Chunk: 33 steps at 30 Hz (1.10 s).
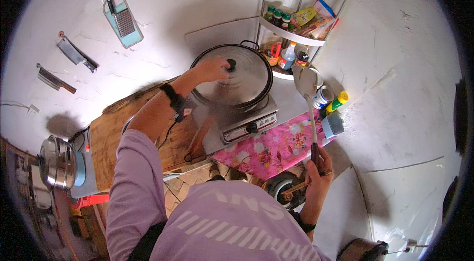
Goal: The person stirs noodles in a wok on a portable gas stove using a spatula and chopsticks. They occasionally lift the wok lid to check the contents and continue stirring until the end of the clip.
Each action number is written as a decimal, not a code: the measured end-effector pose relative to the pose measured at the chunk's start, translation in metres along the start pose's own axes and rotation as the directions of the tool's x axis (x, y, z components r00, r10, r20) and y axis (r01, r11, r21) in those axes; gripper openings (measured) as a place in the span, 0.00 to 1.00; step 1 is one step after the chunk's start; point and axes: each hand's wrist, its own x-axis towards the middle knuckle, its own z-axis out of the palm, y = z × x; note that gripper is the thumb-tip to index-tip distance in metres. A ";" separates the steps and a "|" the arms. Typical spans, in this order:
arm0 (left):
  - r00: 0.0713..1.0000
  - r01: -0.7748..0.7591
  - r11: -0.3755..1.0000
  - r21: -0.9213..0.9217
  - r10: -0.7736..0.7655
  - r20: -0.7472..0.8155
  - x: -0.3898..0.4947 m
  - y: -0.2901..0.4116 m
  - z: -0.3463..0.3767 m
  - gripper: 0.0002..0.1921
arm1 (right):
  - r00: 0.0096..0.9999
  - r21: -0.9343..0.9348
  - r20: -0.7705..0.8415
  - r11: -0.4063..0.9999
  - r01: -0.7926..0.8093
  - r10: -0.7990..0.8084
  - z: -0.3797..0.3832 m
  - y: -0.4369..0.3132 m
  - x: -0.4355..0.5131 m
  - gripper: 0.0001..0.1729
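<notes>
My left hand (214, 69) reaches over a round glass lid (244, 85) with a dark rim, its fingers closed at the black knob (231, 65). The lid covers a black pan with a loop handle (250, 43). Under the pan stands a single-burner gas stove (251, 127) with a black dial on its front. My right hand (319, 174) grips the handle of a metal wok spatula (306, 83), blade upward and right of the stove. A wooden stick (296, 188) shows beside that palm; I cannot tell whether it is held. The lid hides the pan's contents.
A corner shelf (292, 31) holds bottles and packets behind the pan. A wooden board (148, 131) lies left of the stove, a steamer pot (57, 163) beyond it. Cleavers (76, 51) and a grater (124, 22) hang on the wall. A can (323, 97) stands right.
</notes>
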 end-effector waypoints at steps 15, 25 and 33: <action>0.993 0.120 0.951 0.285 -0.120 -0.020 0.095 -0.023 0.031 0.20 | 0.995 0.045 -0.101 0.999 0.006 -0.001 -0.036 0.003 -0.009 0.25; 0.986 0.166 0.937 0.308 -0.156 -0.056 0.091 -0.014 0.033 0.20 | 0.993 0.014 -0.114 0.999 0.030 -0.028 -0.037 -0.002 -0.014 0.26; 0.967 0.254 0.959 0.124 -0.248 -0.066 0.081 -0.021 0.033 0.24 | 0.991 -0.035 -0.130 0.999 0.024 -0.028 -0.041 0.000 -0.015 0.25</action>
